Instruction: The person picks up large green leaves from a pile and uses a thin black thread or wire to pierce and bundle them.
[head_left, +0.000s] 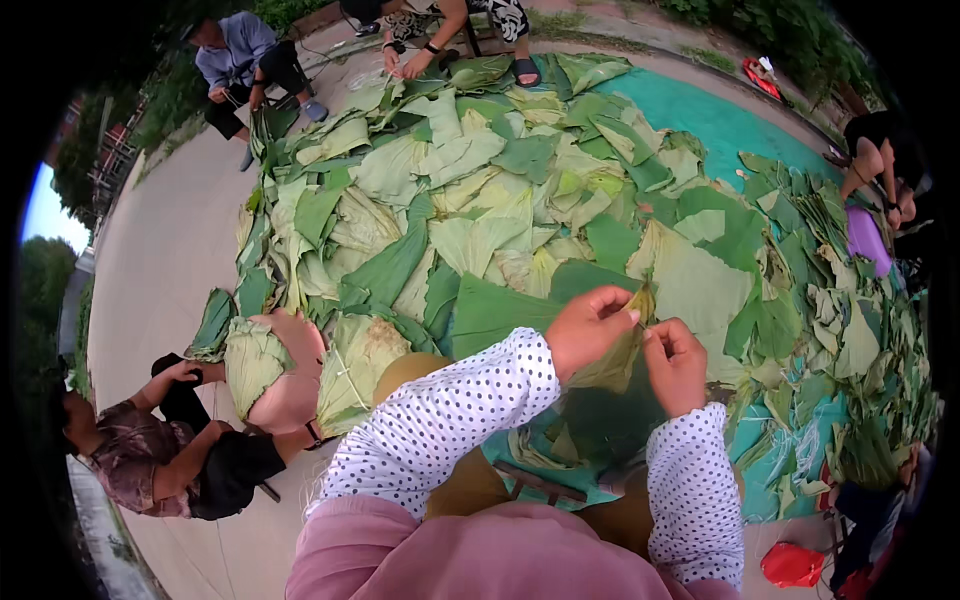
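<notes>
My left hand pinches the gathered tip of a yellowish-green leaf, which hangs down between my hands. Close beside it, the thumb and forefinger of my right hand are pressed together at the leaf's edge; a thin strand seems to run between the fingertips, too fine to be sure. Under and around my hands lie large folded green leaves, among them a dark green leaf to the left and a pale leaf to the right. Both forearms wear white dotted sleeves.
A broad heap of leaves covers a teal sheet. Several people sit around it, one person at the left. White strings lie at the right, a red bag at the lower right. A wooden stool part shows below my arms.
</notes>
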